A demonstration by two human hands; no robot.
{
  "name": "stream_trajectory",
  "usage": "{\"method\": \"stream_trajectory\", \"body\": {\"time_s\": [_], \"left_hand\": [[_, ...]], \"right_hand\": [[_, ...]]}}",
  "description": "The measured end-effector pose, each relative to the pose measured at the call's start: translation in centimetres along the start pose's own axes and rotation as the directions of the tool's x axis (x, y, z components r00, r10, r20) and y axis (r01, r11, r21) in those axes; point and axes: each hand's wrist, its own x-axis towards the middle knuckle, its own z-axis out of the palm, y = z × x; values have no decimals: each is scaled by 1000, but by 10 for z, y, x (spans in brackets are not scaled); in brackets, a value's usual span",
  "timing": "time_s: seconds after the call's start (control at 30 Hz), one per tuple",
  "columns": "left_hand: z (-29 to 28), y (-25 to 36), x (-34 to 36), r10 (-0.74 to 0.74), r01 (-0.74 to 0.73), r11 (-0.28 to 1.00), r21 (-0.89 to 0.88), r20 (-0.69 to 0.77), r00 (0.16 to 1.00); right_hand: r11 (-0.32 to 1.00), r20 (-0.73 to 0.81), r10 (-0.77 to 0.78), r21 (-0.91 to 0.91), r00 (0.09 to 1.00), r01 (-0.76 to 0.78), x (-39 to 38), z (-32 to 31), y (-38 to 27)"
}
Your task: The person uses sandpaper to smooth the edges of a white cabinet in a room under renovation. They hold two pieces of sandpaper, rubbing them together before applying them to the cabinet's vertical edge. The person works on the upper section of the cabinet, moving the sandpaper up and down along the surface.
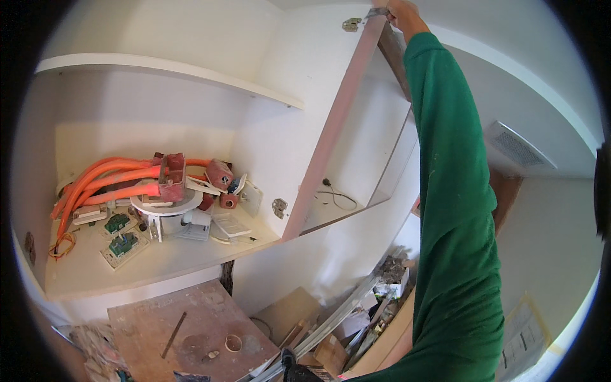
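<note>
My right hand [404, 14] is raised at the top of the view, at the end of a long green sleeve. Its fingers are closed on a flat grey scraper [377, 11], whose blade meets the upper end of the cabinet's pinkish front edge [337, 121]; the handle is mostly hidden. Metal hinge plates are fixed to the white side panel near this edge, one high [351, 25] and one low [279, 207]. Right of the edge is a narrow compartment with a black-plugged cable [337, 194] at its bottom. My left hand is out of view.
Orange conduits [121, 175] joined to a red junction box [172, 178], sockets [121, 245] and a round white fitting [167, 213] lie in the left compartment under a shelf [172, 69]. Below are a stained board [191, 318], long metal strips [331, 321] and a debris box [391, 283].
</note>
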Motion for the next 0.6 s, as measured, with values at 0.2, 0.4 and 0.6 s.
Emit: {"method": "stream_trajectory", "body": {"time_s": [0.2, 0.4, 0.6], "left_hand": [[-2, -5, 1, -13, 13, 1000, -12, 13, 1000], [-5, -6, 2, -19, 19, 1000, -10, 26, 999], [-8, -2, 4, 4, -4, 1000, -21, 3, 1000]], "right_hand": [[1000, -43, 9, 29, 999, -7, -7, 5, -7], [996, 44, -81, 38, 996, 80, -3, -20, 20], [696, 195, -501, -488, 843, 526, -5, -61, -4]]}}
